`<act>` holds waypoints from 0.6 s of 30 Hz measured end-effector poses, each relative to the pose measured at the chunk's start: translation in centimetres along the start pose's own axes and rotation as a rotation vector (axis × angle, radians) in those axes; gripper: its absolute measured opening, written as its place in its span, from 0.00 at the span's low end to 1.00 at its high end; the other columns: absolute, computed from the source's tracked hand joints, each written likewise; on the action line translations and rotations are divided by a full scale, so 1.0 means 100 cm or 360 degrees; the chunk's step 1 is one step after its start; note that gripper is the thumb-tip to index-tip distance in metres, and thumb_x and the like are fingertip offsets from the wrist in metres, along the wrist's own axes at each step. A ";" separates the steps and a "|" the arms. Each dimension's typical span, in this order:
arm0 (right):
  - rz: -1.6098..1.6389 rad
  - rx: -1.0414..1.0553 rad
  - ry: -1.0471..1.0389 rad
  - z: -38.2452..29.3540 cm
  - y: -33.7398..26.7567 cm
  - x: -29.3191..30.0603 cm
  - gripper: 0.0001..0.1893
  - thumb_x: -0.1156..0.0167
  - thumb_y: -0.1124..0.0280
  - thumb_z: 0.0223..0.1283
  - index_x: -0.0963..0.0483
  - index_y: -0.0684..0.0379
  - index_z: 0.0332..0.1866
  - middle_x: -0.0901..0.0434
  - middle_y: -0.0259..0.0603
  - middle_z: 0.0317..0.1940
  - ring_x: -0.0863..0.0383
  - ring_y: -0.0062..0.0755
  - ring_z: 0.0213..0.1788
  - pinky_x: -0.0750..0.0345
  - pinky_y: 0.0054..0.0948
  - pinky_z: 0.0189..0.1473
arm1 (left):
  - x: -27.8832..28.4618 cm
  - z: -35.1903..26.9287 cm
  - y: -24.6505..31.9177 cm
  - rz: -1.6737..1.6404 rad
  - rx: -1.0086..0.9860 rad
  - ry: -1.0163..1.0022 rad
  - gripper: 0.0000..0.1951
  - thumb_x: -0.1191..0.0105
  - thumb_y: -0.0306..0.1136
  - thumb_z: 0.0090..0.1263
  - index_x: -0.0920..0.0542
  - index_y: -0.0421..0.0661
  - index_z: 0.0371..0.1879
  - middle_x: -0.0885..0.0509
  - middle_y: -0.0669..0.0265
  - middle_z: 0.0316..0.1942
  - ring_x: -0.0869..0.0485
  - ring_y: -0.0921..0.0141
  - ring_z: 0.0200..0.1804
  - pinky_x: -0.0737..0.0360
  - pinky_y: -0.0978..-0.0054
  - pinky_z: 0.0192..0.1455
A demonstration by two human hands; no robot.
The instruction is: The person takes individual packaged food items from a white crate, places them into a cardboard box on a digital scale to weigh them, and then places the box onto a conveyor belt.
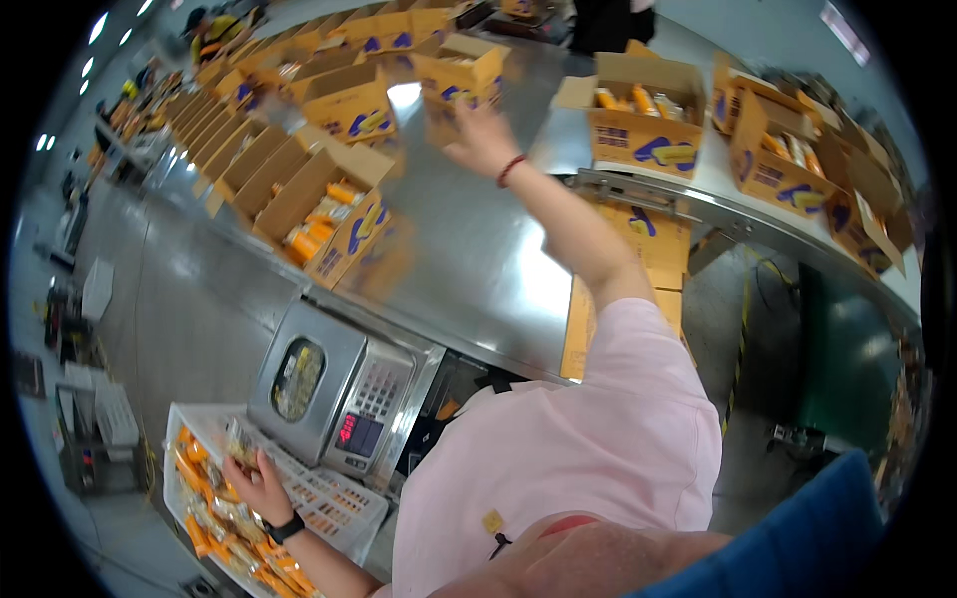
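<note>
My left hand (258,486), with a black watch on the wrist, is over a white plastic basket (173,478) of orange-and-clear packets (217,516). Its fingers close around a clear packet (241,437) with pale contents. My right hand (482,138), a red bracelet at its wrist, reaches far across the steel table (463,247). Blurred fingers and thumb stand apart in front of a yellow printed cardboard box (463,71); whether they touch it is unclear. Nearer on the left, an open cardboard box (348,239) holds orange packets.
A metal scale (348,389) with keypad and lit red display stands beside the basket. Rows of open boxes (247,161) line the table's left side. Filled boxes (647,123) sit on a conveyor (710,187) at right. Flattened cardboard (658,247) lies below. Another person (217,34) is far left.
</note>
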State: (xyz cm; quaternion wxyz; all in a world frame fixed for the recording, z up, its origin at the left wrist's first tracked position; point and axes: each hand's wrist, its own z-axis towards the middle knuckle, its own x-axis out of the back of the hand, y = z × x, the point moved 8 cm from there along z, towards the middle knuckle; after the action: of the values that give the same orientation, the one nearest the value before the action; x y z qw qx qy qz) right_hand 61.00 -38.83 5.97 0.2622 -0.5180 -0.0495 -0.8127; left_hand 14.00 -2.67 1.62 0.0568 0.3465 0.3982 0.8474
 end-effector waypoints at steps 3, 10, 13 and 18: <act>-0.1485 0.0105 0.0906 -0.037 0.093 0.108 0.22 0.47 0.62 0.51 0.35 0.56 0.52 0.23 0.43 0.37 0.23 0.37 0.42 0.28 0.42 0.42 | -0.006 -0.006 -0.004 -0.0297 0.0086 -0.0003 0.24 0.48 0.29 0.61 0.40 0.34 0.53 0.33 0.58 0.45 0.31 0.69 0.47 0.30 0.76 0.45; -0.1090 0.0087 -0.0107 -0.063 0.109 0.160 0.07 0.45 0.68 0.46 0.25 0.52 0.33 0.21 0.37 0.27 0.20 0.33 0.33 0.25 0.29 0.31 | -0.032 0.004 -0.018 -0.0039 0.0119 -0.0188 0.27 0.48 0.32 0.62 0.42 0.33 0.56 0.32 0.51 0.49 0.30 0.64 0.48 0.32 0.73 0.50; -0.0922 0.0648 0.0051 -0.064 -0.006 0.164 0.09 0.50 0.70 0.47 0.27 0.49 0.36 0.23 0.33 0.23 0.21 0.29 0.26 0.26 0.25 0.24 | -0.025 -0.005 -0.023 -0.0077 0.0487 -0.0280 0.28 0.49 0.31 0.62 0.45 0.33 0.58 0.35 0.49 0.53 0.31 0.63 0.52 0.33 0.72 0.53; 0.0112 0.1411 0.0005 -0.108 -0.177 0.145 0.09 0.49 0.72 0.45 0.31 0.49 0.35 0.25 0.30 0.23 0.22 0.29 0.27 0.29 0.27 0.21 | 0.006 -0.011 -0.020 -0.0192 0.0344 -0.0081 0.29 0.51 0.31 0.63 0.47 0.34 0.59 0.38 0.49 0.56 0.35 0.63 0.56 0.35 0.70 0.57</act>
State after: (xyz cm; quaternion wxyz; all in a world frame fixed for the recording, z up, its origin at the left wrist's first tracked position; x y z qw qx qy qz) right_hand 39.05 -32.85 17.00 0.4865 -0.3556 -0.3753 -0.7043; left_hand 12.50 -1.73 0.03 0.0800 0.3474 0.5057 0.7856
